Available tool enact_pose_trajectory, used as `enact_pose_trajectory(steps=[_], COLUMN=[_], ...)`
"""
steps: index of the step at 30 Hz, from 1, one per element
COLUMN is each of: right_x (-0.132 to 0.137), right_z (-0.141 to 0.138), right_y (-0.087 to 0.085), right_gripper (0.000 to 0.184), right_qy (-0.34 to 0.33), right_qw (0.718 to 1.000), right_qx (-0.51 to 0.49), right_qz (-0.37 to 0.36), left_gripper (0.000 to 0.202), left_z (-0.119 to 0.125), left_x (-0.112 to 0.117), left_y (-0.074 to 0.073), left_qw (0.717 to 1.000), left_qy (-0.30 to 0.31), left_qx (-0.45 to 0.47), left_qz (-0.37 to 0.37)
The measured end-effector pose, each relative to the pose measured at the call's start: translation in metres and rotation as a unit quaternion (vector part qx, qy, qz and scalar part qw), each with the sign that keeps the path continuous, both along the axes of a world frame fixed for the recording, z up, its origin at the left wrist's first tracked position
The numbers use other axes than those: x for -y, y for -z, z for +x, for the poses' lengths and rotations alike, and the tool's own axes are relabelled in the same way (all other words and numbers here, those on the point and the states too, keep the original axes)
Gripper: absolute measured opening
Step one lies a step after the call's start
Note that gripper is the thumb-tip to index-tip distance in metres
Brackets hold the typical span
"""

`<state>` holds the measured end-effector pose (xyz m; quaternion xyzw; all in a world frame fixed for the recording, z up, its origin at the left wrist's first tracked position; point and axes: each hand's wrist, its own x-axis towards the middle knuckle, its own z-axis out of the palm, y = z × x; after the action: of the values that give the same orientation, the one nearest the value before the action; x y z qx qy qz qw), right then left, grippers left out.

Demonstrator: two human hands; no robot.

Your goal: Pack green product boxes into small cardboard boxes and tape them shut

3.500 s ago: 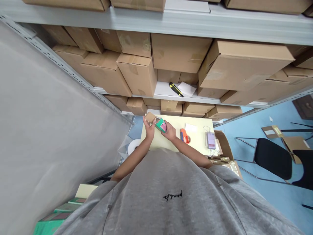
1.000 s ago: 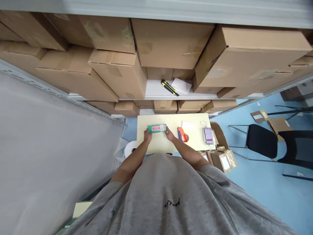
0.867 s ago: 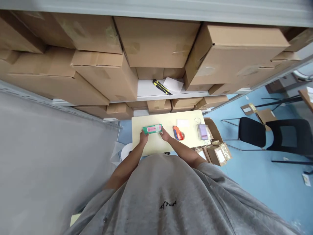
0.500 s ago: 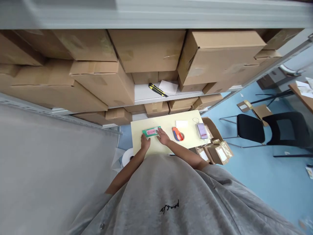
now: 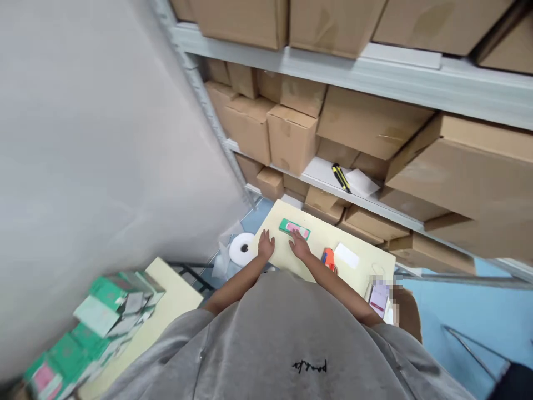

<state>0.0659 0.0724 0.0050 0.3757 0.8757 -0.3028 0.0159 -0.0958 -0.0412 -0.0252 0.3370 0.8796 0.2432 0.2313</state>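
Hands lay on a pale yellow table (image 5: 275,228), both open, neither grasping anything. The left hand (image 5: 265,245) rested flat with its fingers spread, just beside the near edge of a green box (image 5: 293,228) and apart from it. The right hand (image 5: 300,245) lay with its fingers extended and its fingertips (image 5: 301,234) touching the pink panel on the box's upper face, without closing around it. The box lay flat near the table's far edge, between and just beyond the two hands. At far left, a stack of green boxes with pink labels (image 5: 112,303) lay piled on a second pale yellow table (image 5: 175,294). A white roll (image 5: 241,249) stood beside the first table's left edge. To the right of the hands lay an orange tape dispenser (image 5: 327,258), then a white card (image 5: 346,255) and a flat item too blurred to identify (image 5: 378,297). An open cardboard box (image 5: 408,314) stood just past the table's right corner. On the steel shelf (image 5: 320,172) above, a yellow-and-black utility knife (image 5: 340,178) lay beside a white paper (image 5: 361,182), among cardboard cartons (image 5: 291,139)
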Motion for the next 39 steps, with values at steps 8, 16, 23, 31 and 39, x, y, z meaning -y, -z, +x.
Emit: enact_pose_trajectory(steps=[8,16,23,31,39], right_x=[0.043,0.125,0.223,0.358,0.518], right_z=[-0.038,-0.100,-0.131,-0.151,-0.176], right_y=[-0.023,-0.042,-0.042,-0.051,-0.073], right_gripper=[0.057,0.057,0.057,0.057,0.055], right_qy=[-0.151,-0.299,-0.412,-0.495,-0.555], right_qw=[0.986,0.950,0.905,0.863,0.820], right_qx=[-0.006,-0.039,-0.064,-0.072,-0.126], right_qz=[0.072,0.081,0.081,0.073,0.061], left_gripper=[0.051,0.052,0.053,0.053,0.052], left_z=[0.017,0.013,0.025,0.036,0.032], left_x=[0.100,0.202,0.301,0.431,0.581], left_y=[-0.035,-0.070,-0.068,-0.065,-0.094], left_qw=[0.986,0.949,0.912,0.868,0.824], left_qy=[-0.129,-0.284,-0.383,-0.478,-0.549], left_qx=[-0.086,-0.101,-0.089,-0.072,-0.111], left_qz=[-0.062,-0.096,-0.115,-0.116,-0.081])
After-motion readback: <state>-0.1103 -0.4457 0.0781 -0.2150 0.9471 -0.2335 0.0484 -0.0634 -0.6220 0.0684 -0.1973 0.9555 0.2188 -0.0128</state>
